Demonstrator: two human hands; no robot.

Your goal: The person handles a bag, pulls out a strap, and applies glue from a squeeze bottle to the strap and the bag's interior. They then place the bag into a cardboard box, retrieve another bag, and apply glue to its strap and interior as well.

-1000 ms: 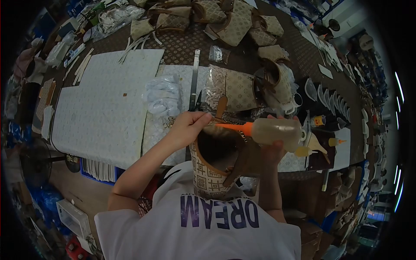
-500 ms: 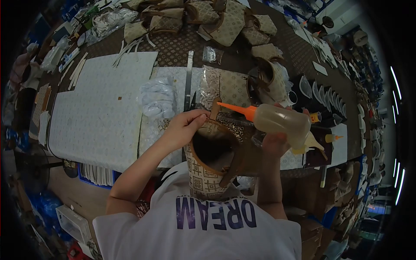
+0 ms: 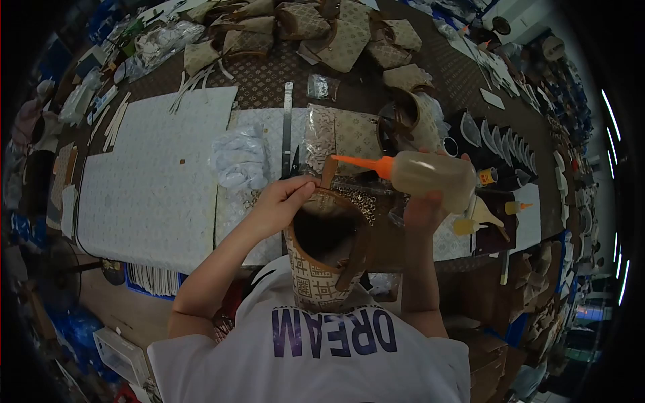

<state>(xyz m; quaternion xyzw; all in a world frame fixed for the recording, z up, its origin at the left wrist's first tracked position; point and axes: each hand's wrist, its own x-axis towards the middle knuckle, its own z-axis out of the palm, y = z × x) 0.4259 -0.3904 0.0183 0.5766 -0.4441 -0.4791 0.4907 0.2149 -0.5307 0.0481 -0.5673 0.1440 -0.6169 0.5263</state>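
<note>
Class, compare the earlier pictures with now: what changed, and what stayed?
The right hand lifted the translucent plastic squeeze bottle, its orange nozzle rising away from the rim of the patterned bucket bag. The left hand kept its grip on that rim.

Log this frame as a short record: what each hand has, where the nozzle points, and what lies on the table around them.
left: left hand pinches the far rim of the patterned bag, which stands open against the chest
right: right hand grips the squeeze bottle, held sideways
nozzle: orange nozzle points at the brown tab on the rim; contact cannot be told
table: white mat, metal ruler, crumpled white plastic, patterned pieces at the far edge
</note>
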